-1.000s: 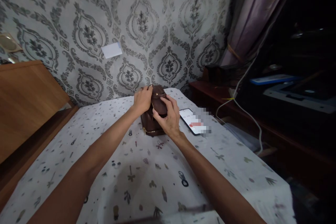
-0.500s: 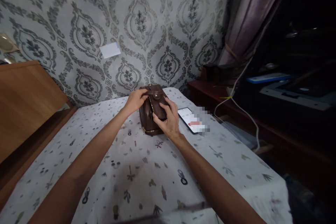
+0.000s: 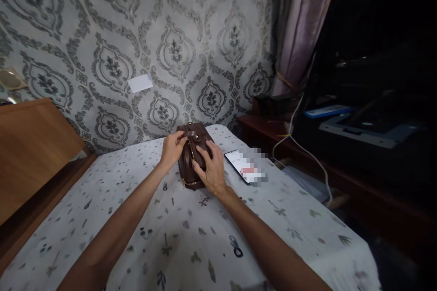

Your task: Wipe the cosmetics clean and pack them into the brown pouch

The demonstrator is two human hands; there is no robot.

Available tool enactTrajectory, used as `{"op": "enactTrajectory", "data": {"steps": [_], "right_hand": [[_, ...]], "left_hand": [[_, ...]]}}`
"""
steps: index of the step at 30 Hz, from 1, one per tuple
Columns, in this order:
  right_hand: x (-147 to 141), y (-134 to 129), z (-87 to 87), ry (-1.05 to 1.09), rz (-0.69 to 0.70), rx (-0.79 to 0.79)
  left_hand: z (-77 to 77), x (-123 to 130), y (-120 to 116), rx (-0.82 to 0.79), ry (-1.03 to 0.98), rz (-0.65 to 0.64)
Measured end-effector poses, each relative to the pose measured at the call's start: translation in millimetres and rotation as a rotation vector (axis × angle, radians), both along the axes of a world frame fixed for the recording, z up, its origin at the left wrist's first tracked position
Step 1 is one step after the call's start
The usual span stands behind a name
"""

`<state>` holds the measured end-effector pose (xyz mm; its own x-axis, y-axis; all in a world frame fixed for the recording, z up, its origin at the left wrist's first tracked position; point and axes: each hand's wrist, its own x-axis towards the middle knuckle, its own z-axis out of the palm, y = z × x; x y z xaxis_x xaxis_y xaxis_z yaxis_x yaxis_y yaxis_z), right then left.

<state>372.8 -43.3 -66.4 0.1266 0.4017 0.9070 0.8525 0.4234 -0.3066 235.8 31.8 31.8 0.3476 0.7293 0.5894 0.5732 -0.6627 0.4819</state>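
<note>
A dark brown leather bag with gold-coloured zips and a strap with a metal stud lies on the patterned cloth near the wall. At the bag's upper left, my left hand is closed, its thumb and fingertips pinching the left end of the short strap. My right hand rests on the bag's front and right side, with fingers spread and the thumb near the zip. Part of the bag is hidden under that hand. To the right, a phone with a lit screen lies on the cloth, partly blurred out.
The white printed cloth covers the surface under the bag. A wooden panel stands at the left. Patterned wallpaper rises behind, with a small white card on it. A white cable hangs at the right beside a dark red shelf.
My view has shifted, so the bag, phone and wall pattern sit lower and slightly further left. Both hands stay at the bag; the right fingers look a little more spread.
</note>
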Motion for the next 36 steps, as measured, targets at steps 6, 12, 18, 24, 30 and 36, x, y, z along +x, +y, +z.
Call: {"op": "enactTrajectory", "data": {"steps": [6,12,18,24,30,36], "right_hand": [[-12.3,-2.4,-4.9,-0.033,-0.087,-0.028],[-24.5,-6.9,-9.6,-0.001,-0.103,-0.07],[-18.9,-4.9,-10.0,0.076,-0.071,-0.004],[-20.2,-4.2,-12.2,0.096,-0.058,-0.021],[-17.1,-4.4,-11.2,0.084,-0.049,-0.008],[-13.7,-2.6,-12.0,0.055,-0.047,-0.057]], "left_hand": [[6.8,-4.8,-20.0,0.104,0.155,-0.009],[26.7,19.2,-12.4,0.156,0.319,-0.029],[26.6,47.0,4.4,0.089,0.32,-0.153],[18.2,53.8,16.8,-0.001,0.159,-0.1],[9.3,55.3,27.9,-0.054,-0.009,-0.087],[8.0,51.1,25.9,-0.126,-0.133,-0.191]]}}
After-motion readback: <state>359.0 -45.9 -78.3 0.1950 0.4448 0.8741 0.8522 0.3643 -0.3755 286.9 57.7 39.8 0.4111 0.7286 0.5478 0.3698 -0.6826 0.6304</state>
